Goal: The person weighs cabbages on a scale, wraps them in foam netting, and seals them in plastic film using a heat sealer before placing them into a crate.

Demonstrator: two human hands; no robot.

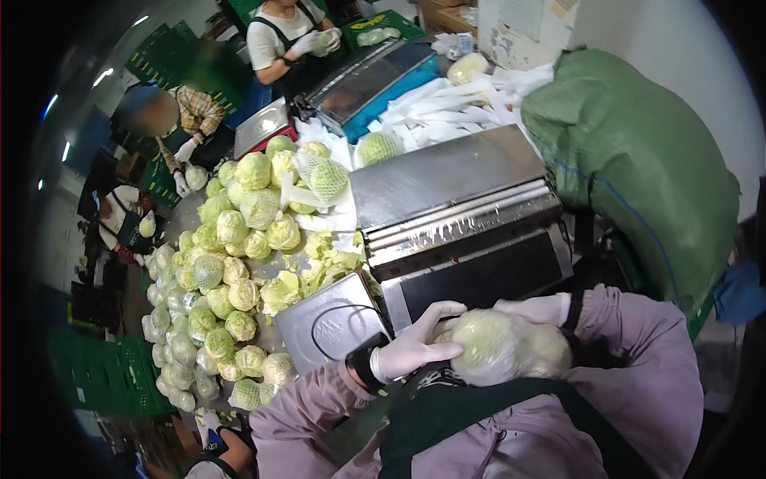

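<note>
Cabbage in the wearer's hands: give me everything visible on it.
The cabbage is a pale green-yellow round head, covered in clear glossy film that looks like plastic wrap. It is held close to the person's chest, in front of the wrapping machine. The gloved left hand presses its left side; the right hand cups it from behind.

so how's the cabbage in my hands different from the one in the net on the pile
The held cabbage is wrapped in clear film and gripped between the left hand and right hand. The netted cabbage sits in white mesh, untouched, on the loose cabbages. Both are pale green and round.
</note>
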